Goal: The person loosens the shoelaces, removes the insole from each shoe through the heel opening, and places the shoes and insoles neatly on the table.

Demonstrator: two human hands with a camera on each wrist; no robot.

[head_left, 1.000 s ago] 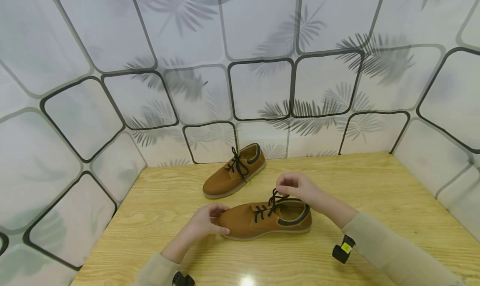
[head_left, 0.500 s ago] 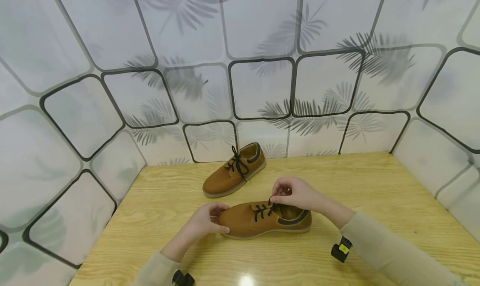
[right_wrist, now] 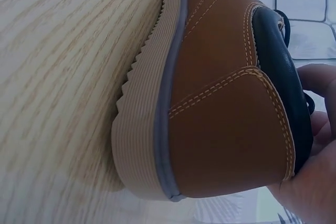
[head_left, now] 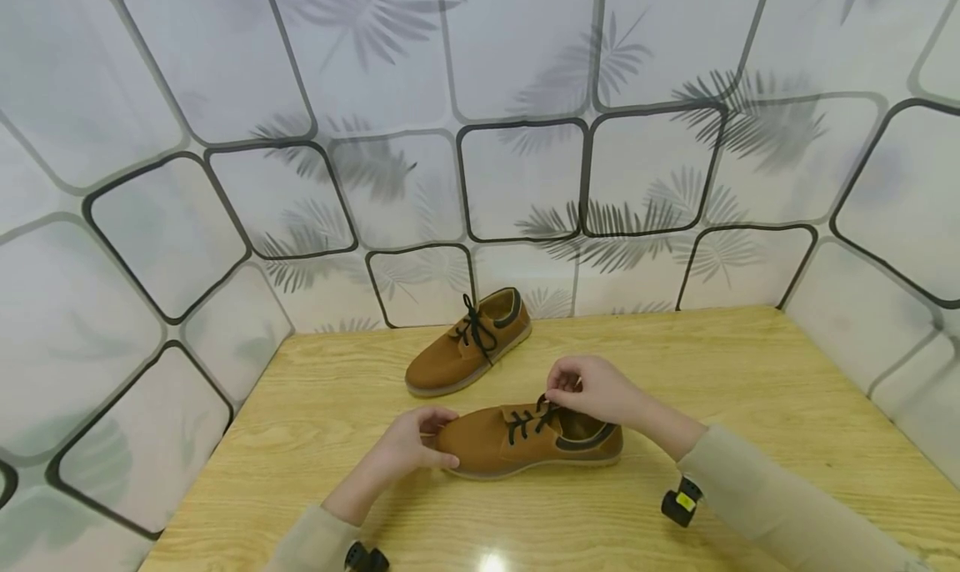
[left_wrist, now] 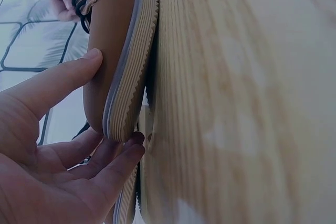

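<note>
A brown lace-up shoe [head_left: 480, 443] lies sole down, its toe pointing left. My left hand [head_left: 405, 443] holds its toe, and in the left wrist view the thumb [left_wrist: 93, 56] presses the upper while the fingertips [left_wrist: 137, 142] reach round the front of the sole. Over the shoe's opening, my right hand [head_left: 596, 390] pinches the black shoelace [head_left: 542, 403] between thumb and fingers. Lower down, the lace crosses the tongue in its eyelets. The right wrist view shows the shoe's heel [right_wrist: 226, 140] and dark padded collar [right_wrist: 281, 77]; my palm partly hides the lace there.
Behind, a matching brown shoe [head_left: 446, 362] stands with its black lace tied in a bow. Both are on a light wooden table [head_left: 315, 388]. A patterned backdrop [head_left: 517, 180] rises along the table's back and sides.
My right hand has come down and slightly left, close over the shoe's opening. The lace loops that stood up beneath it are now mostly hidden by it. My left hand has stayed in place.
</note>
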